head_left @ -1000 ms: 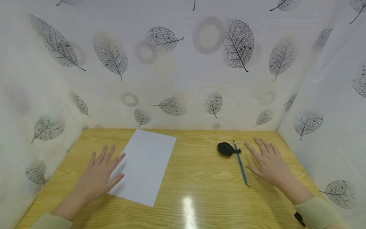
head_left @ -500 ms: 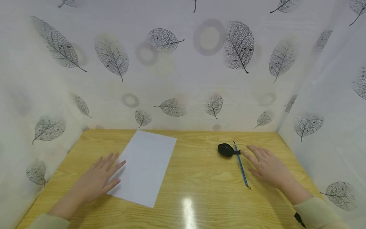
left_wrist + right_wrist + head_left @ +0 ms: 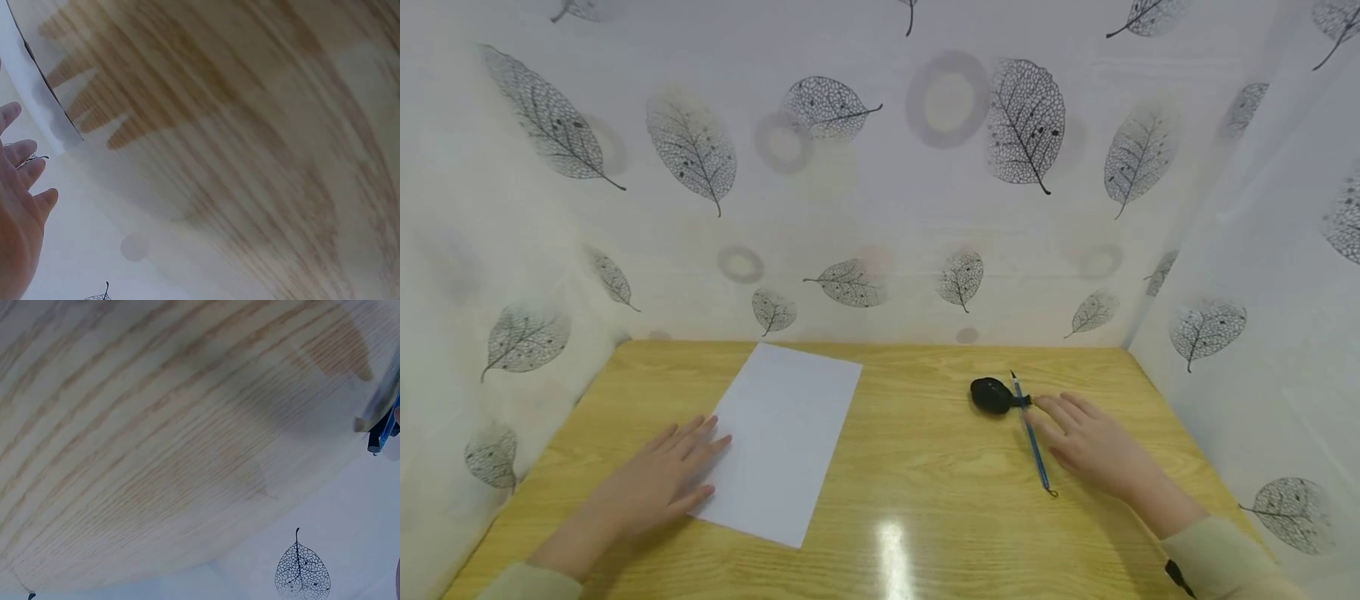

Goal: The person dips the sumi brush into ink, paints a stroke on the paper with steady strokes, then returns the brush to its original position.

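A white sheet of paper [image 3: 782,450] lies at an angle on the left half of the table. My left hand [image 3: 655,483] has its fingers spread, and the fingertips overlap the paper's left edge in the head view. To the right is a brush [image 3: 1036,458] with a blue handle, dark tip and end loop. The brush crosses the narrow end of a rounded black object [image 3: 991,396]. My right hand [image 3: 1097,446] reaches in from the right, fingers extended, its fingertips right at the brush handle. A bit of fingertip overlaps the blue handle at the edge of the right wrist view.
The wood-grain table [image 3: 910,450] is bordered by pale leaf-printed sheeting [image 3: 880,192] at the back and both sides. A small dark item [image 3: 1178,577] shows beside the right sleeve. Light glares off the table's front middle.
Both hands have come down toward the table. The right hand has moved left and nearer, its fingertips now at the brush. The left hand has lowered beside the paper. Paper and brush stay put.
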{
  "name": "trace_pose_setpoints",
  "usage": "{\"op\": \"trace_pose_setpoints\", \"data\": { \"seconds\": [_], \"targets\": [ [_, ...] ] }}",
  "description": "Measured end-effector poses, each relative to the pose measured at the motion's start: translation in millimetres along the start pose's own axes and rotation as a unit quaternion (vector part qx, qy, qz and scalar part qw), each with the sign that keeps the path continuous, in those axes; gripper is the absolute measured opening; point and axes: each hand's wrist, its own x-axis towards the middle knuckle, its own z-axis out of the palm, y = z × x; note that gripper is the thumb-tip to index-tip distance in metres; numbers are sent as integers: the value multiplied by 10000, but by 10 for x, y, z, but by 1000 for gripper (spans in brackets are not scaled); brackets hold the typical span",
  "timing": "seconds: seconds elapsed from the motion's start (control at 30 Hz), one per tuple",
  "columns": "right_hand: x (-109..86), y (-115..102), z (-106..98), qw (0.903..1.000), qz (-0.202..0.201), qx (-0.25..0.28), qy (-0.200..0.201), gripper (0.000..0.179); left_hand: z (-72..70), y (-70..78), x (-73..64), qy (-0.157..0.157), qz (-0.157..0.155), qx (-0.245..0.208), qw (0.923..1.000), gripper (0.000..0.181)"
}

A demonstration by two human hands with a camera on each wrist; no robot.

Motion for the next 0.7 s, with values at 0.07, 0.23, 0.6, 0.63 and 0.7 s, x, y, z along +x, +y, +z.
{"op": "trace_pose_setpoints", "data": {
  "seconds": [0.07,0.23,0.6,0.63,0.7],
  "targets": [
    [-1,-11,24,9999,-81,18,93,69,20,-2,-7,111,116,72,9998,65],
    [22,-51,51,9997,-208,-2,146,64,77,-34,-18,418,365,176,9983,68],
    [13,-84,72,9990,-378,-31,-223,72,150,-63,-62,256,363,156,9989,69],
    [11,-83,80,9990,-401,-23,-196,72,153,-61,-61,278,375,157,9988,69],
    [15,-84,83,9988,-465,12,-131,71,163,-61,-53,330,409,140,9985,70]
  ]
}}
